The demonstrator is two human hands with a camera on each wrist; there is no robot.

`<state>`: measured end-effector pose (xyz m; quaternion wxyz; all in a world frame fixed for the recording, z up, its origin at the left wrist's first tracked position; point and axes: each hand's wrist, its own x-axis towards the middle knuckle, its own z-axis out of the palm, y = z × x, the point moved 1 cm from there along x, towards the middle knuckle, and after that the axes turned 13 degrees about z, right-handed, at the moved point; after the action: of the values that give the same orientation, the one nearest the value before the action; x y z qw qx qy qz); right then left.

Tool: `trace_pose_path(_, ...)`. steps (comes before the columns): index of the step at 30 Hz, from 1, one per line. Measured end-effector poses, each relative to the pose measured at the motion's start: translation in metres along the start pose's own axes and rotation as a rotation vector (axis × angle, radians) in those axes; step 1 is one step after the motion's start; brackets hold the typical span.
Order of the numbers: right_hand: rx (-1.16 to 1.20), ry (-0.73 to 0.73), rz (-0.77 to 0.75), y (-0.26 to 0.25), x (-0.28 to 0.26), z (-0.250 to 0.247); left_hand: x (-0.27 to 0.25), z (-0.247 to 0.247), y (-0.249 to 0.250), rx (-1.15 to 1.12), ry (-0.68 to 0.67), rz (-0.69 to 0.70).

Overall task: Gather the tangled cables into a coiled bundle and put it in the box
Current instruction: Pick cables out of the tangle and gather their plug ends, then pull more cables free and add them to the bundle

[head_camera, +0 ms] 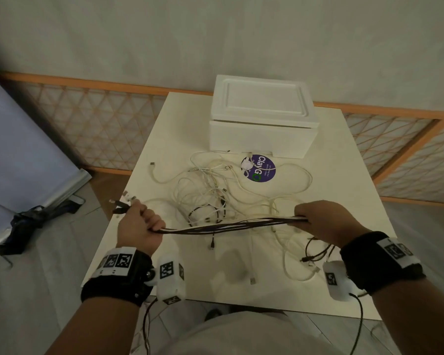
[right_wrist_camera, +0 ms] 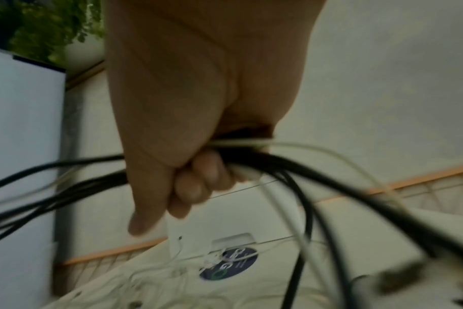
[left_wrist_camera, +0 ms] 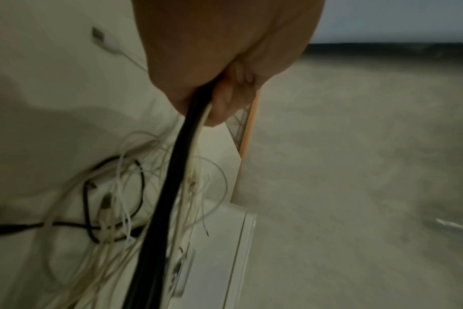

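The box [head_camera: 263,124] at the far side looked like matt white foam. The table [head_camera: 344,175] had a smooth, matt cream top. The cables [head_camera: 228,225] looked like plastic-sheathed cord, black and white. A glossy purple sticker [head_camera: 263,171] lay near the box. The lattice screen [head_camera: 100,119] behind had wooden rails.

Black-and-white cables [head_camera: 231,224] stretched taut above table; white tangle [head_camera: 215,190] loose below; white foam box [head_camera: 263,124] lidded behind.
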<state>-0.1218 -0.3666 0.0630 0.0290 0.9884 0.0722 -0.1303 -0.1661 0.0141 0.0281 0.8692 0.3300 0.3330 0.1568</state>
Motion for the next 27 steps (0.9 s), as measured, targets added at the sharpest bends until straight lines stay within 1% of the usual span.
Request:
trace_pose_path(4, 0.03, -0.033, 0.106, 0.034, -0.011, 0.003, 0.011, -0.033, 0.0, 0.048, 0.069, -0.018)
trace_pose_path(8, 0.055, -0.05, 0.086, 0.045, -0.013, 0.015, 0.007, -0.048, -0.015, 0.097, 0.093, 0.007)
trace_pose_path(10, -0.006, -0.064, 0.064, 0.059, -0.011, 0.019, 0.005, -0.048, -0.015, 0.138, 0.134, 0.042)
trace_pose_path(12, -0.115, -0.113, 0.088, 0.089, -0.013, 0.023, 0.006, -0.052, -0.008, 0.18, 0.181, 0.055)
trace_pose_path(14, -0.198, -0.181, 0.181, 0.13, -0.02, 0.028, 0.004, -0.057, -0.002, 0.206, 0.208, 0.032)
trace_pose_path(16, -0.272, -0.192, 0.286, 0.169, -0.028, 0.029, -0.001, -0.059, -0.003, 0.229, 0.208, 0.006)
trace_pose_path(18, -0.26, -0.167, 0.381, 0.199, -0.032, 0.03, -0.008, -0.059, -0.011, 0.251, 0.214, -0.003)
trace_pose_path(20, -0.205, -0.146, 0.426, 0.217, -0.03, 0.031, -0.014, -0.056, -0.021, 0.255, 0.216, -0.013)
trace_pose_path(22, -0.015, -0.169, 0.383, 0.217, -0.024, 0.028, -0.02, -0.053, -0.03, 0.25, 0.231, -0.011)
trace_pose_path(24, 0.187, -0.201, 0.267, 0.199, -0.015, 0.019, -0.029, -0.046, -0.036, 0.256, 0.242, 0.029)
trace_pose_path(26, 0.269, -0.178, 0.112, 0.172, -0.005, 0.013, -0.041, -0.027, -0.039, 0.29, 0.205, 0.09)
trace_pose_path(27, 0.286, -0.156, 0.054, 0.156, 0.0, 0.01, -0.049, -0.013, -0.042, 0.321, 0.153, 0.108)
